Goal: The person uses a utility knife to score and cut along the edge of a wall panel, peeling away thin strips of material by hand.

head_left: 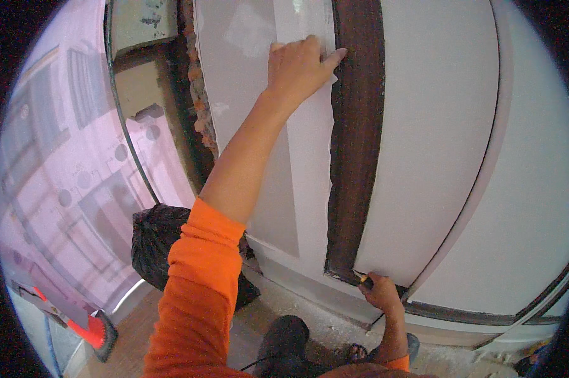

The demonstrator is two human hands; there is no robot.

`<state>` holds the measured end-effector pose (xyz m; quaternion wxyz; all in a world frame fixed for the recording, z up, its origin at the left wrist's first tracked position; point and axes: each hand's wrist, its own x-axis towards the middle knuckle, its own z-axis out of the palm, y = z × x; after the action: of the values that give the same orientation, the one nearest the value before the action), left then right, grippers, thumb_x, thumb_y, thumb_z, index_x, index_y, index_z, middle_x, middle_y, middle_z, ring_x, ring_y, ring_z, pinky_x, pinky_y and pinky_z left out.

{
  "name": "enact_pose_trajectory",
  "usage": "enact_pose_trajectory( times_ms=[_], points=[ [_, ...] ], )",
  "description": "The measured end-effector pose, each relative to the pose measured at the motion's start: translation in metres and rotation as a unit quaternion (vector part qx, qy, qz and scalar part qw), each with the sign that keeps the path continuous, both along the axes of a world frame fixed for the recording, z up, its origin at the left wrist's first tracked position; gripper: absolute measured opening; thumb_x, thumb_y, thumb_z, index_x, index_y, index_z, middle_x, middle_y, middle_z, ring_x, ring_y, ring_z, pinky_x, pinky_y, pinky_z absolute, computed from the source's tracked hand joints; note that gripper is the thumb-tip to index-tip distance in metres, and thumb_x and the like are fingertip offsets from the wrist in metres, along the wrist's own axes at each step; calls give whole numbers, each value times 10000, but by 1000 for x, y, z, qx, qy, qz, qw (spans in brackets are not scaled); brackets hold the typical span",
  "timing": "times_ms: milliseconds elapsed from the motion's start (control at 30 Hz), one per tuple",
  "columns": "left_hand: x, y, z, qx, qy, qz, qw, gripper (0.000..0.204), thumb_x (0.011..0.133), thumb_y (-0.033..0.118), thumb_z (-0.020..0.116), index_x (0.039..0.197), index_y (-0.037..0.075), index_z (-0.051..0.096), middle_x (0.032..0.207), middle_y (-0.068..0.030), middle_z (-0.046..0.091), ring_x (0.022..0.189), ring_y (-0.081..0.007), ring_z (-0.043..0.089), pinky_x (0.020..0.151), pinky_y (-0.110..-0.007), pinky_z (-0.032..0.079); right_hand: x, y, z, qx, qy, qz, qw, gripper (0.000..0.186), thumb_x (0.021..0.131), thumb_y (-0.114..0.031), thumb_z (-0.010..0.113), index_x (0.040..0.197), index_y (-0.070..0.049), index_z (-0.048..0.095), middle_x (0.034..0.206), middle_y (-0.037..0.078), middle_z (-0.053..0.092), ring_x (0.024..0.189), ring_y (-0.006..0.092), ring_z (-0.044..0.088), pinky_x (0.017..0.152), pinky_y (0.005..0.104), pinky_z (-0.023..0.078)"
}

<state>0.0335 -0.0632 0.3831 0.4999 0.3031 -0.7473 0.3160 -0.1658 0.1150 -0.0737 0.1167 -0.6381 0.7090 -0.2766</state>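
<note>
A white wall panel (253, 113) stands in front of me, with a long dark brown strip (357, 126) running down beside it. High on this panel rests my left hand (299, 66), fingers bent against the surface and thumb spread toward the strip's left edge. It appears to hold nothing. Low down, my right hand (385, 293) is closed around a small yellow-and-black utility knife (365, 281). The knife's tip is by the strip's bottom corner, near the lower edge of another white panel (432, 126). My palm and fingers partly cover its handle.
A black plastic bag (155, 236) sits left of my orange sleeve. Farther left are an orange-red broom (95, 331) and a pinkish glossy surface (76, 176). Rough broken brick (200, 101) borders an opening. White dust and crumbs lie on the floor (284, 299) along the wall base.
</note>
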Motion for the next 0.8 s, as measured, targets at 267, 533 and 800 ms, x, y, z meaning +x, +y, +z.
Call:
enact_pose_trajectory(
  times_ms=[267, 533, 800],
  points=[
    [5, -17, -5, -121, -82, -27, 989, 279, 1016, 318, 554, 919, 71, 641, 759, -172, 693, 734, -400, 672, 754, -520, 484, -4, -3, -12, -43, 3, 22, 999, 323, 814, -270, 781, 1017, -25, 724, 871, 233, 721, 849, 444, 697, 782, 503, 556],
    [19, -23, 3, -254, -103, -112, 955, 280, 937, 327, 625, 1044, 69, 632, 821, -150, 679, 857, -381, 664, 842, -500, 498, 0, -2, -8, -49, 13, 25, 998, 348, 807, -274, 783, 1027, -12, 719, 868, 237, 721, 844, 450, 696, 786, 506, 558],
    [54, -3, 5, 33, -204, 10, 978, 321, 932, 368, 609, 1115, 105, 621, 891, -155, 711, 875, -385, 680, 842, -501, 516, 7, 2, 13, 47, 10, 29, 998, 389, 862, -347, 736, 1132, -73, 685, 975, 226, 734, 926, 431, 699, 858, 521, 550]
  ],
)
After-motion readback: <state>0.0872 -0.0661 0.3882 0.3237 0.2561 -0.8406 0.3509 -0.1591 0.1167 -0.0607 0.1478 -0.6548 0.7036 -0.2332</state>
